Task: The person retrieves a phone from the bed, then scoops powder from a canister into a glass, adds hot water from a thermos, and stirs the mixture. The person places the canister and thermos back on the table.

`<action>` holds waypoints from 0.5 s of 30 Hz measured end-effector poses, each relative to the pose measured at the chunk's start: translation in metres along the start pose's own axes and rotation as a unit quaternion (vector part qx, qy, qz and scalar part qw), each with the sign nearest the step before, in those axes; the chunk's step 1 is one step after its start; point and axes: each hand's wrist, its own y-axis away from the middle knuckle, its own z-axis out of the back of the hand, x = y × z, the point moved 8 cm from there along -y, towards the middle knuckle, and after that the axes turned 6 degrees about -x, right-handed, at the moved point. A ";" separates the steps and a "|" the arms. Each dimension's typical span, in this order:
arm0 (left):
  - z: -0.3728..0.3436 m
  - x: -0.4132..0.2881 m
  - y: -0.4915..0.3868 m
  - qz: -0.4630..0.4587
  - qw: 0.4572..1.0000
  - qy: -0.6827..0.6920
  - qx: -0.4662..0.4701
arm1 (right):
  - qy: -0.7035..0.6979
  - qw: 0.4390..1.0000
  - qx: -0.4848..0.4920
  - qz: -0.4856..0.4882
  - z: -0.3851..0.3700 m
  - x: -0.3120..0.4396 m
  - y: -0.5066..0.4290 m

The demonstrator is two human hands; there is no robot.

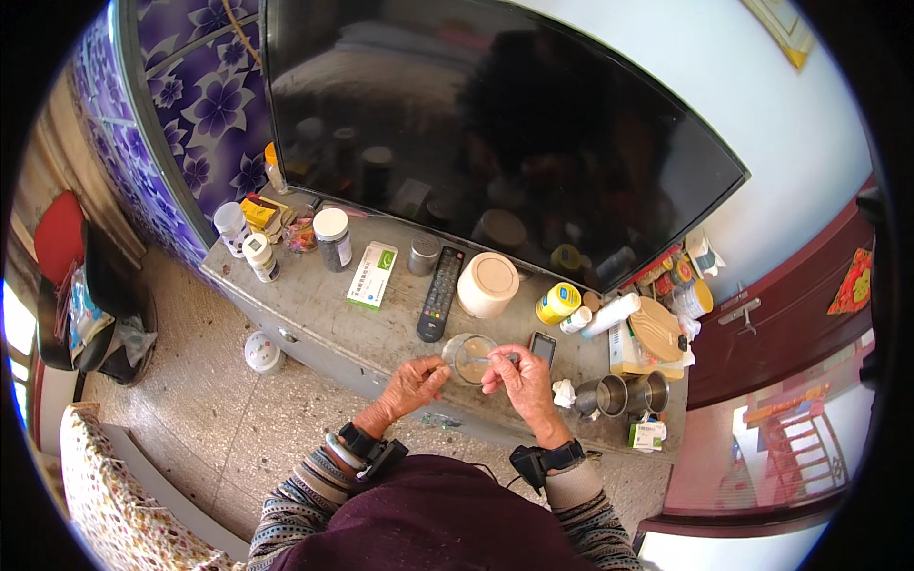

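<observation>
A clear cup (469, 359) with a pale brown liquid stands near the front edge of a worn grey cabinet top (314, 303). From the right, my right hand (518, 385) grips the handle of a metal spoon (477, 359) that reaches into the cup. At the cup's left rim is my left hand (415, 385), fingers curled with thumb and fingertips close together; whether it touches the cup I cannot tell. Just behind the cup are a black remote control (440, 294) and a cream round container (488, 285). A small dark phone (543, 347) lies beyond my right hand.
A large television (493, 128) stands along the back. Jars, a white-green medicine box (373, 275) and a metal tin (424, 255) are on the left. To the right are a yellow-lidded tub (558, 303), a crumpled tissue (564, 392), two metal mugs (612, 395) and a round wooden lid (655, 329).
</observation>
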 end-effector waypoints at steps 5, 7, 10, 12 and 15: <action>0.001 0.003 0.000 0.003 1.000 0.007 -0.001 | 0.024 0.999 -0.023 -0.005 0.015 0.000 0.006; 0.000 0.007 0.000 0.014 1.000 0.023 0.002 | 0.037 0.999 -0.027 0.001 0.020 0.003 0.006; 0.001 0.010 0.000 0.015 1.000 0.024 -0.003 | 0.014 1.000 -0.015 -0.004 0.022 0.008 0.003; 0.002 0.012 -0.001 0.025 1.000 0.016 -0.011 | -0.006 1.000 -0.005 -0.004 0.022 0.012 -0.001; 0.002 0.010 -0.003 0.016 0.999 0.033 -0.005 | 0.005 1.000 -0.001 0.025 0.017 0.021 -0.007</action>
